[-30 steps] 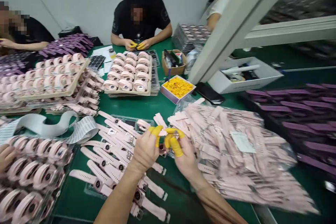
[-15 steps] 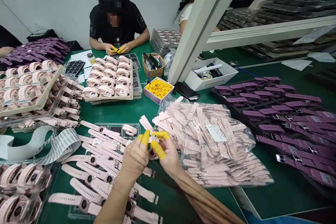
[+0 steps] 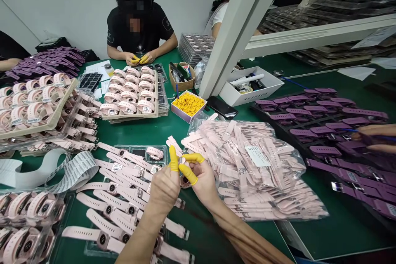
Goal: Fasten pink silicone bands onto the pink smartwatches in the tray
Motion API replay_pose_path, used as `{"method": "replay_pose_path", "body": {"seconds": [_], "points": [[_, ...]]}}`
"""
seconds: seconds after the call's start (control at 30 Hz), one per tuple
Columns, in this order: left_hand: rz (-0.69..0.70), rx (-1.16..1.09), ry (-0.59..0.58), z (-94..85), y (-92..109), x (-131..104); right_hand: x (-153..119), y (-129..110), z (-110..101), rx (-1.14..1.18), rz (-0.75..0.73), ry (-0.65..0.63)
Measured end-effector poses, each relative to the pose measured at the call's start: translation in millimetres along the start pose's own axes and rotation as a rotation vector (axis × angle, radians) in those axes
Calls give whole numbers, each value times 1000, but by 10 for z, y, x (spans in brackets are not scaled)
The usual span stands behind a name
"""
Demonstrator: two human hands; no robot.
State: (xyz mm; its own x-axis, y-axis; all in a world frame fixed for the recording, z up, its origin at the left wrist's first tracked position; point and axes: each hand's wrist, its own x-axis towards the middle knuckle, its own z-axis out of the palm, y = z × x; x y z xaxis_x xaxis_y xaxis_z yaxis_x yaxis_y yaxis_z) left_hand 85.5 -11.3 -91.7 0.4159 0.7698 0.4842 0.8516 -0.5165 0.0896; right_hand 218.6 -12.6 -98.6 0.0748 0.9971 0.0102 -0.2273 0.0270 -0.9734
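My left hand (image 3: 165, 183) and my right hand (image 3: 203, 179), with yellow finger cots on some fingers, meet at the middle of the table. Between them they pinch a smartwatch with a pale pink strap (image 3: 171, 142). A small shiny metal part shows at the fingertips; most of the watch is hidden by the fingers. Left of and below my hands, several pink-strapped smartwatches (image 3: 131, 210) lie spread in rows on clear trays. Close on the right is a clear plastic bag of pink straps (image 3: 244, 169).
Trays of looped pink watches (image 3: 130, 97) stand at the back and left. A label roll (image 3: 74, 173), a box of yellow finger cots (image 3: 188, 105) and a white box (image 3: 250, 86) are around. Purple watches (image 3: 334, 140) lie right, where another person's hand (image 3: 379, 136) reaches in. A co-worker (image 3: 140, 29) sits opposite.
My left thumb or finger has straightened upward at the strap, and both hands stay together. Another person's hand has come in at the right over the purple watches. The view has shifted slightly.
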Motion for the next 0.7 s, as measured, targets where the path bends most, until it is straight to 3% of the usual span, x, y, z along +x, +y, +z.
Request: {"method": "replay_pose_path", "body": {"seconds": [0.17, 0.27, 0.37, 0.5, 0.63, 0.7], "points": [[-102, -260, -86, -17, -63, -65, 11, 45, -3, -64, 5, -69], [-159, -483, -160, -104, -102, -66, 19, 83, -60, -216, -133, -51], [-206, -727, -149, -180, -115, -11, 18, 97, -125, -410, -337, -45], [-297, -920, 33, -206, -123, 61, 8, 99, -133, -586, -442, -102], [-702, -1075, 274, -228, -191, 61, 7, 94, -99, -657, -345, -214], [-847, -1159, 336, -233, -236, 52, 5, 95, -94, -629, -341, -246]]}}
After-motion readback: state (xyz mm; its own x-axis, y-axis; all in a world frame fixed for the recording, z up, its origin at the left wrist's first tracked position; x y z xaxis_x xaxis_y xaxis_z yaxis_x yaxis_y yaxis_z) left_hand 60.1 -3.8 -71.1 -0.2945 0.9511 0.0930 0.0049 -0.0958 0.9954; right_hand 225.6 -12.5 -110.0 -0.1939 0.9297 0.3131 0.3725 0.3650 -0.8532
